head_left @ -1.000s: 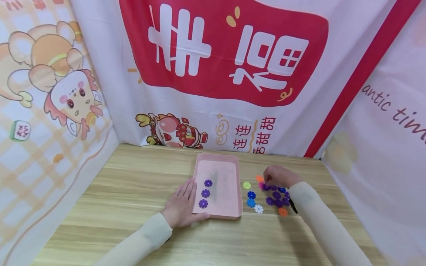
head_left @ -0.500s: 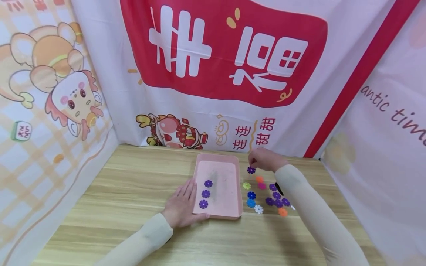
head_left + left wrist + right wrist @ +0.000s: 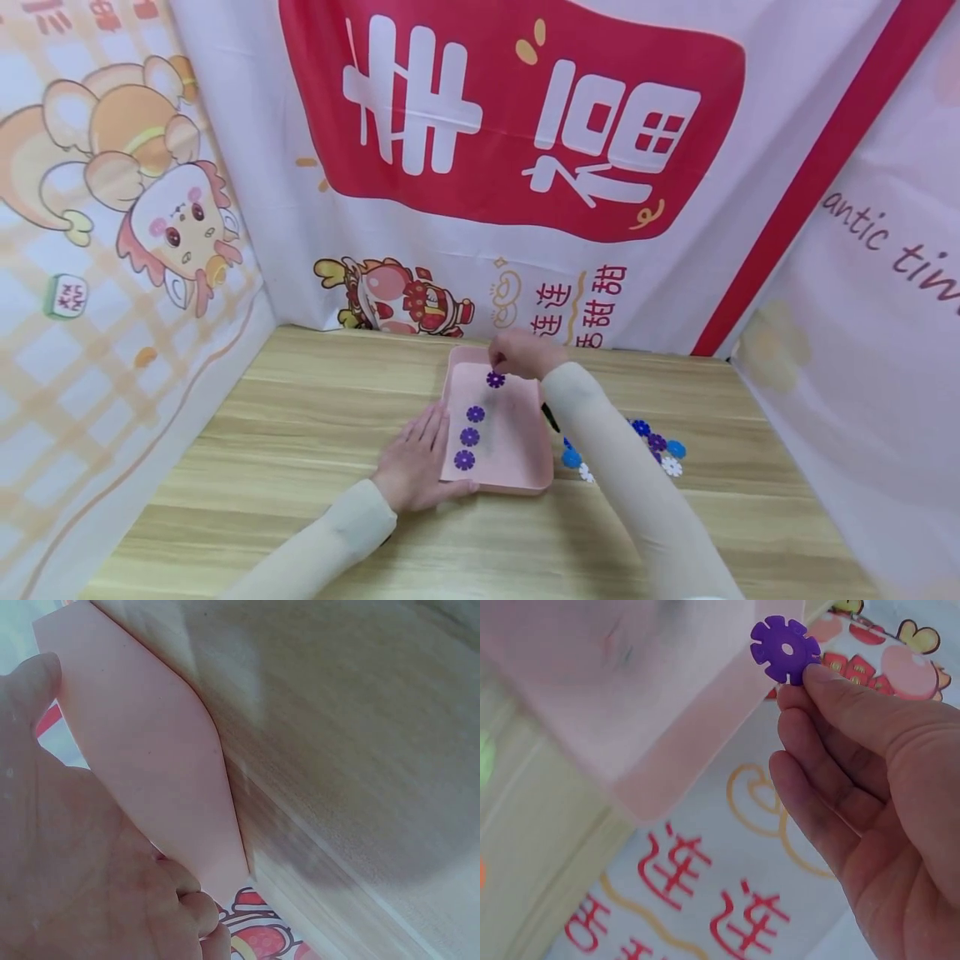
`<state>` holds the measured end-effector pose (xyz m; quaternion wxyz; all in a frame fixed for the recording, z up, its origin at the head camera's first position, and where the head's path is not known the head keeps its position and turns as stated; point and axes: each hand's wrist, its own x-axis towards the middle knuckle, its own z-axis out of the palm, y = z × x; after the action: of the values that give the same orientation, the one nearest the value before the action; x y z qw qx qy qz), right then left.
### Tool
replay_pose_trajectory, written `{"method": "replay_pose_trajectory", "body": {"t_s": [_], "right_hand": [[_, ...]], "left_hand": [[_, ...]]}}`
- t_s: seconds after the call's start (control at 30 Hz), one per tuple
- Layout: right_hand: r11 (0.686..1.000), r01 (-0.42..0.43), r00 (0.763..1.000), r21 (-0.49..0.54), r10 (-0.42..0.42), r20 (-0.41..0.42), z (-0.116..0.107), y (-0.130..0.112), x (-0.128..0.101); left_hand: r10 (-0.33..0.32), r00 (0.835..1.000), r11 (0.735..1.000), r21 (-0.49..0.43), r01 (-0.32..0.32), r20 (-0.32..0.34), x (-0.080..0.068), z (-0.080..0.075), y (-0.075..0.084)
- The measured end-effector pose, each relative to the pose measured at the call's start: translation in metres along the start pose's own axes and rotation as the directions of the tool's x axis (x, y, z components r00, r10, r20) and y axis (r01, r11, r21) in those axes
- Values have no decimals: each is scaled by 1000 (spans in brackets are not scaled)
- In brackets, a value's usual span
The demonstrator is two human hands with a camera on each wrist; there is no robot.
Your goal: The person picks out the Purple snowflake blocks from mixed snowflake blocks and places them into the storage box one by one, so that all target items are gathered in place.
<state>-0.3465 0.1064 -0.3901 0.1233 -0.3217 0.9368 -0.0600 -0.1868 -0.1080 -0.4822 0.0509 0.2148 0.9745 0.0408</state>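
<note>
Between thumb and fingertips my right hand (image 3: 525,353) pinches a purple notched snowflake disc (image 3: 786,649), held over the far part of the pink tray (image 3: 525,482). Three more purple discs (image 3: 469,437) lie in a slanting row on the tray floor. My left hand (image 3: 411,467) rests against the tray's left side, its fingers extended and its thumb along the front corner. In the left wrist view, that hand touches the tray's outer wall (image 3: 150,742).
Right of the tray lie loose discs, among them a white disc (image 3: 671,466) and a light blue disc (image 3: 676,449). My right sleeve (image 3: 637,475) hides part of this group. A printed cloth (image 3: 420,225) hangs behind the wooden table (image 3: 300,417).
My right hand has lifted a purple disc from the loose group and carried it left, over the tray. The left hand has stayed at the tray's side.
</note>
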Motion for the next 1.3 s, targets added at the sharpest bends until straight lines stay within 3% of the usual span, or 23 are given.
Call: {"method": "replay_pose_trajectory", "body": {"t_s": [0.3, 0.47, 0.67, 0.83, 1.07, 1.13, 1.3], "right_hand": [[999, 42, 992, 23, -39, -117, 34, -2, 20], [994, -56, 990, 91, 67, -125, 51, 7, 22], [960, -210, 962, 184, 237, -136, 71, 17, 22], [937, -244, 947, 248, 285, -146, 82, 17, 21], [864, -306, 929, 399, 362, -72, 87, 13, 24], [866, -295, 934, 402, 351, -71, 85, 10, 24], [907, -249, 951, 339, 295, -89, 72, 10, 21]], "left_hand": [[12, 1000, 1000, 2, -11, -8, 3, 0, 3], [10, 1000, 1000, 19, -10, -8, 4, -2, 4], [12, 1000, 999, 39, -12, 7, 5, 1, 5], [10, 1000, 999, 32, -10, -3, 4, 3, 5], [38, 998, 999, -4, -38, -46, 4, 9, 4], [37, 998, 999, -3, -37, -47, 4, 9, 2], [5, 1000, 1000, 18, -5, -14, 0, 1, 1]]}}
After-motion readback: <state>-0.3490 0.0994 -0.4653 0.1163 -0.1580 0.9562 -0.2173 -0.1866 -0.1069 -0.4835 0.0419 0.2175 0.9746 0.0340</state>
